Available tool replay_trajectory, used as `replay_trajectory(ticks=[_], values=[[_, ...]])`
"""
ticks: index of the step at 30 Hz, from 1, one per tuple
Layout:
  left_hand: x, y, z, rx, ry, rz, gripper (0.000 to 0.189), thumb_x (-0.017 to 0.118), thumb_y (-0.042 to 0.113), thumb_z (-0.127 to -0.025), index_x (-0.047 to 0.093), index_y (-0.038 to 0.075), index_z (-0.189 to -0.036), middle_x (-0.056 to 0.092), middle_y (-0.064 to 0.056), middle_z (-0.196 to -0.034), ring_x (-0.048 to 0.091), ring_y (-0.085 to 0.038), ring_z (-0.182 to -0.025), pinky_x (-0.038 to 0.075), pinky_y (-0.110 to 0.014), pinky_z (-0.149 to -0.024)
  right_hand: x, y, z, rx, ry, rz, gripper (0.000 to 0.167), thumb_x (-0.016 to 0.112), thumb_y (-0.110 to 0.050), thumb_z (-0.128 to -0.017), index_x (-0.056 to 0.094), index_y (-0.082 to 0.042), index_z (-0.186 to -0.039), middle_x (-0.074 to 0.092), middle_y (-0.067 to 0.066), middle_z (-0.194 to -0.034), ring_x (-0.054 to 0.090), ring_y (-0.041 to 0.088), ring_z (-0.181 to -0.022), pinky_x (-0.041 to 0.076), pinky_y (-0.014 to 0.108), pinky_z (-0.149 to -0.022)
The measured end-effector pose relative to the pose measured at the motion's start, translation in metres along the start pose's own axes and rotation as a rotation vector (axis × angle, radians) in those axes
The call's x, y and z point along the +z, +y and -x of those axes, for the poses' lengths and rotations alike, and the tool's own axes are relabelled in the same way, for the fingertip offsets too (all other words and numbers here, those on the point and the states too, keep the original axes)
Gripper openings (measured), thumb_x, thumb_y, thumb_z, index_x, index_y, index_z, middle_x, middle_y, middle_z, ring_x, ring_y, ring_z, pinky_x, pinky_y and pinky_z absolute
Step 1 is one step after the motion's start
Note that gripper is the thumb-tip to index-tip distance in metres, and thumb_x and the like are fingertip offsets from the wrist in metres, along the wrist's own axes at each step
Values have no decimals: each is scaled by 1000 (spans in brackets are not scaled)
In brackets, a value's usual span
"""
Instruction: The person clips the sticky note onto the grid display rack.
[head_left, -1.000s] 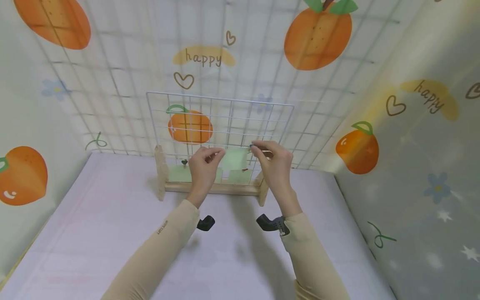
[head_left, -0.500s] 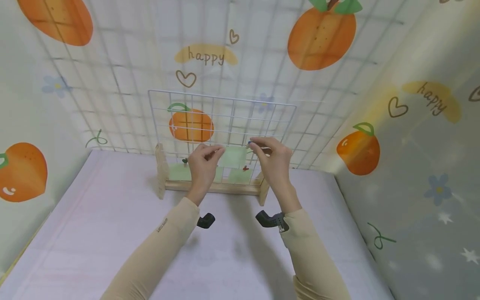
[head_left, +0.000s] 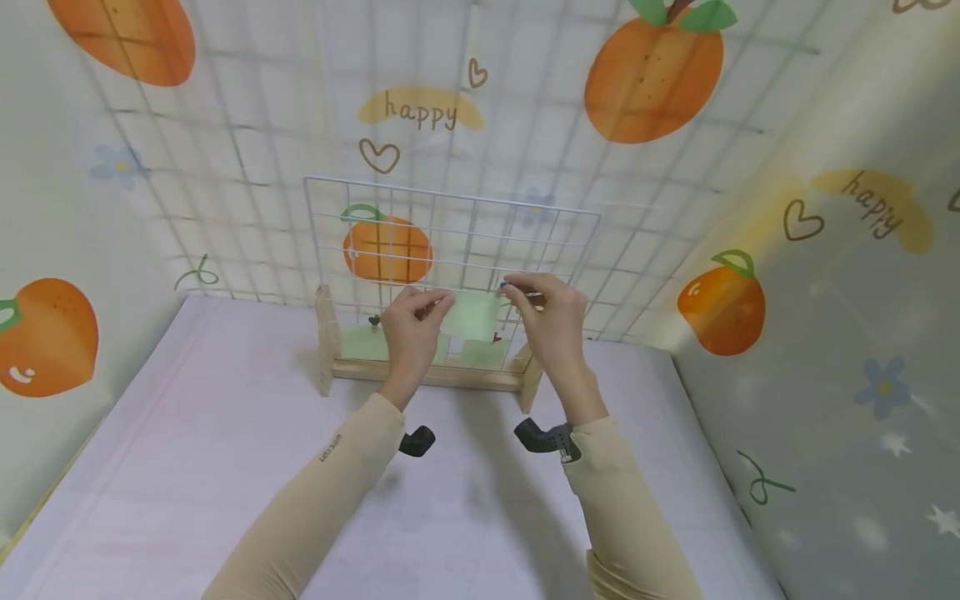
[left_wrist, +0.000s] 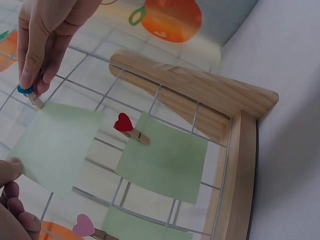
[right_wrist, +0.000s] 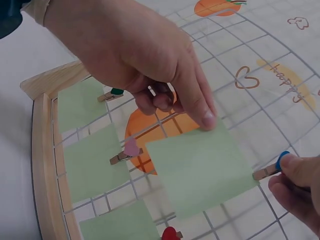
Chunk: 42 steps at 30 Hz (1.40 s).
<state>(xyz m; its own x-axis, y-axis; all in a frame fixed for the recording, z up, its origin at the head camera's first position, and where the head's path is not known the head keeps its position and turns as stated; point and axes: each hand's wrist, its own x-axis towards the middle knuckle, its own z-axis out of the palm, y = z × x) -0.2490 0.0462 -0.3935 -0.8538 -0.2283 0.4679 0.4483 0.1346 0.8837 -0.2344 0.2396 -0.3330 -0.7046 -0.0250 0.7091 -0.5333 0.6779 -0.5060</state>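
Note:
A pale green paper note [head_left: 474,315] is held up against the white wire grid [head_left: 453,196]. My left hand [head_left: 408,337] pinches one corner of it, the thumb lying on the paper in the right wrist view. At another corner my right hand [head_left: 555,329] pinches a small wooden clothespin [right_wrist: 265,172] with a blue top. The clothespin's tip meets the note's corner; whether it also grips a wire I cannot tell. Lower on the grid hang several more green notes [left_wrist: 162,157], with a red-heart clothespin [left_wrist: 123,123], a pink-heart clothespin [right_wrist: 131,148] and a dark green-topped clothespin [right_wrist: 111,94].
A wooden stand [head_left: 427,377] carries the grid upright on a table [head_left: 225,450] with a pale cover. Behind and at the sides hangs a fabric backdrop [head_left: 645,183] printed with oranges. Black wrist-camera mounts [head_left: 543,437] jut from both sleeves.
The head view has shifted slightly. My right hand has edged a little left and up with the blue-topped clothespin, beside the note's corner. My left hand keeps its pinch on the note.

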Motion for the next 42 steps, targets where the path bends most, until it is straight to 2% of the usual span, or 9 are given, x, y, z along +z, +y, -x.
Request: replay_trajectory(ticks=[6, 12, 20, 27, 31, 38, 42], values=[[3, 0, 3, -1, 10, 6, 12, 81, 17, -94, 85, 7, -101, 59, -5, -79, 52, -16, -72, 42, -23, -64, -1, -1, 1, -32, -3, 26, 11, 81, -7, -91, 82, -1, -100, 81, 14, -97, 79, 26, -81, 63, 34, -74], [8, -2, 6, -24, 16, 10, 13, 82, 19, -94, 85, 8, -101, 59, -5, -79, 52, -15, -72, 42, -23, -64, 1, 0, 4, -18, -14, 27, 7, 81, -2, -89, 82, 2, -96, 80, 16, -91, 78, 28, -73, 64, 38, -69], [13, -4, 7, 9, 40, 6, 13, 82, 19, -94, 85, 8, -100, 60, -7, -78, 52, -17, -70, 42, -24, -63, -2, -3, 2, 2, -53, 39, 8, 80, -2, -91, 81, 4, -96, 79, 19, -91, 78, 30, -72, 64, 39, -68], [16, -1, 4, 16, 73, -8, 12, 80, 16, -96, 83, 5, -99, 59, -6, -78, 51, -16, -70, 42, -23, -63, 1, -5, -2, 54, -104, 30, 13, 76, -5, -96, 81, 2, -106, 80, 17, -99, 79, 28, -80, 64, 34, -70], [17, 0, 2, 33, 111, 0, 11, 78, 11, -97, 82, 1, -98, 59, -9, -78, 51, -17, -69, 41, -23, -62, 6, -4, -1, 21, -114, 38, 19, 73, -8, -99, 79, 2, -114, 80, 16, -101, 79, 29, -83, 64, 36, -71], [16, 0, 5, 30, 123, 17, 11, 77, 9, -97, 81, -1, -100, 57, -11, -76, 48, -18, -68, 39, -23, -62, 8, -4, 3, 16, -96, 47, 21, 75, -9, -98, 78, 0, -117, 80, 15, -103, 78, 28, -87, 64, 40, -71], [15, -2, 7, 39, 118, 17, 11, 76, 9, -98, 81, 0, -101, 56, -11, -76, 48, -18, -67, 39, -23, -62, 9, -1, 10, 8, -51, 42, 23, 75, -9, -98, 77, -2, -121, 80, 14, -109, 78, 29, -87, 64, 40, -70]])
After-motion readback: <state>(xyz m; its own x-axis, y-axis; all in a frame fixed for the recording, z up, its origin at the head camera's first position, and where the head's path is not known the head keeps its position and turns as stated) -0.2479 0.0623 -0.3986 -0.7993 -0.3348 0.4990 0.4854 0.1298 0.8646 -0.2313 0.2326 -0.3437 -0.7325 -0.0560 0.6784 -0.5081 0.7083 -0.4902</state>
